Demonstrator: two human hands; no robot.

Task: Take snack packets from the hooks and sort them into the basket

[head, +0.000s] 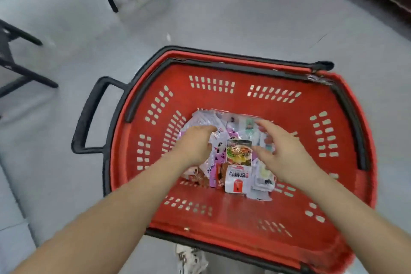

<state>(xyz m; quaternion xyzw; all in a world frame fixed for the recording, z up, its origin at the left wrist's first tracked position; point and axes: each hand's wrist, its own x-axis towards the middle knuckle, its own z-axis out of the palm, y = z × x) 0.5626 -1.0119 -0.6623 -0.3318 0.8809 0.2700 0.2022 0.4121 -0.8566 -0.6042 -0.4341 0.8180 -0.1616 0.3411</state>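
Looking down through the head view, the only one given, the red basket [222, 100] filled the centre and right of the frame on a grey floor [222, 18], with its black pull handle [89, 115] sticking out at middle left. The snack packets [231, 122] lay in a loose, overlapping heap on the basket's bottom, and no hooks were in view. The left hand [193, 147] lay on a purple-and-white packet [219, 142] at the heap's left side, fingertips bent down onto it; whether they gripped it or only pressed could not be told, since the back of the hand hid them. The right hand [284, 155] was spread, fingers loosely curved and apart, its thumb just beside a packet with a noodle picture [238, 162] lying uppermost. These looked like light, thin, glossy film pouches, likely slippery against one another and prone to crumple, so a pinch on a flat sealed edge seemed the surest hold for shifting one without dragging its neighbours.
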